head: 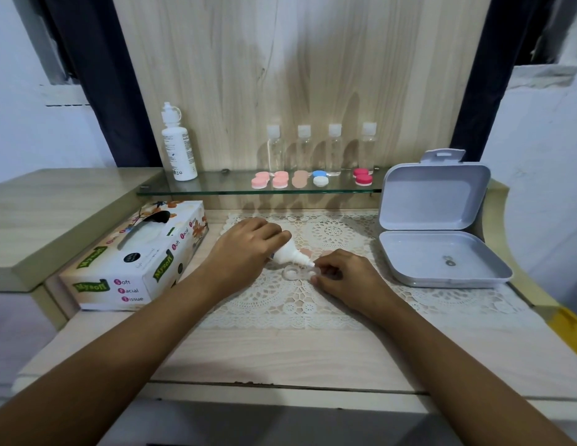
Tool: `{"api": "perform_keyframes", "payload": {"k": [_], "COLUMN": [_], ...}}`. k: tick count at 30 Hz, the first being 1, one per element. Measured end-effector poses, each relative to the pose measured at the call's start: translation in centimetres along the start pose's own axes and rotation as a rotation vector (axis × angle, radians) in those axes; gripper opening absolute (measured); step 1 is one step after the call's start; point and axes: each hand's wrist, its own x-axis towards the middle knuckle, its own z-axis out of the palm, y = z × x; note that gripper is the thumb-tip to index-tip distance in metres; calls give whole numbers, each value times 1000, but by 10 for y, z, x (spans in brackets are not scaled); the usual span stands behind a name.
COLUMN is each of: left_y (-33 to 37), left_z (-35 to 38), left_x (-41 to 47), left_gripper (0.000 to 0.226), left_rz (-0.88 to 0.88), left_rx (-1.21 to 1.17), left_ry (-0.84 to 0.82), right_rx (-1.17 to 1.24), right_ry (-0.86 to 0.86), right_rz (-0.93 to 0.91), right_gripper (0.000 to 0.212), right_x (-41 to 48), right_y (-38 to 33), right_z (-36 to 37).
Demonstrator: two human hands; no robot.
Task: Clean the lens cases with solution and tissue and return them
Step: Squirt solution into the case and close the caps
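My left hand (245, 249) grips a small white solution bottle (288, 254), tilted with its nozzle pointing down and right. The nozzle tip sits over a clear, uncapped lens case (297, 273) lying on the lace mat (280, 304). My right hand (342, 275) pinches the right end of that case, hiding its right cup. Two peach caps (308, 252) lie just behind the case. Several capped lens cases (280, 180) in pink, peach, blue-white and red stand in a row on the glass shelf (216, 188). A tissue box (136, 262) lies at the left.
A tall white solution bottle (177, 146) stands at the shelf's left end. Several clear travel bottles (334, 149) line the back of the shelf. An open grey plastic box (438, 239) sits at the right, holding a small metal piece.
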Motion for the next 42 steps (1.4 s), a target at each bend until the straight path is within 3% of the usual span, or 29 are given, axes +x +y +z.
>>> {"api": "perform_keyframes", "payload": {"k": [8, 15, 18, 23, 27, 30, 33, 36, 39, 42], "left_y": [2, 13, 16, 13, 14, 14, 18, 31, 41, 44], "left_z": [2, 3, 5, 14, 16, 16, 12, -2, -7, -11], "left_x": [-3, 3, 6, 7, 5, 4, 4, 7, 12, 21], "left_gripper": [53, 48, 47, 49, 54, 75, 92, 74, 51, 32], "left_rz": [-157, -780, -960, -1125, -1153, -1133, -1101, -965, -748, -606], "left_rx": [-116, -651, -839, -915, -945, -968, -726, -450, -329, -485], "left_ry": [-17, 68, 98, 148, 134, 127, 122, 244, 311, 137], "right_rx": [19, 19, 13, 27, 34, 33, 30, 20, 21, 26], "right_ry": [7, 6, 5, 10, 7, 10, 12, 12, 15, 17], "right_rz": [12, 9, 11, 13, 17, 17, 24, 21, 23, 16], "right_gripper": [29, 29, 29, 29, 29, 29, 28, 29, 29, 29], "right_x": [0, 0, 0, 0, -1, -1, 0, 0, 0, 0], "right_y": [1, 2, 2, 1, 1, 1, 1, 2, 2, 1], "right_z": [0, 1, 1, 1, 1, 1, 1, 2, 2, 2]}}
